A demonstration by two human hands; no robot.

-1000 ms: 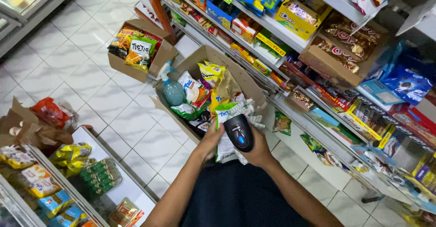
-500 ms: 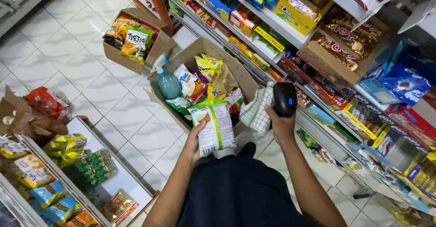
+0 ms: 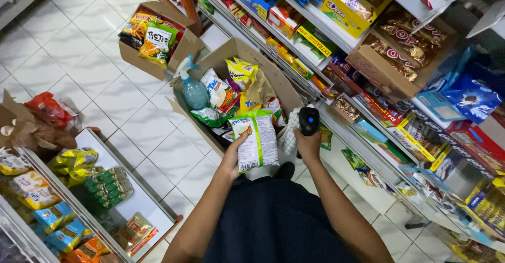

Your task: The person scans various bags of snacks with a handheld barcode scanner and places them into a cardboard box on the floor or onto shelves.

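Looking down from the head camera, we grip a white-and-green snack packet (image 3: 256, 142) in our left hand (image 3: 234, 155) and close our right hand (image 3: 307, 139) around a black handheld scanner (image 3: 309, 121), both above an open cardboard box (image 3: 231, 57) of snacks on the floor.

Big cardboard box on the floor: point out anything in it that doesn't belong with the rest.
The blue spray bottle stands at the left end of the big cardboard box, among snack packets. It is the only item there that isn't packaged food. A chequered cloth also hangs beside the right hand.
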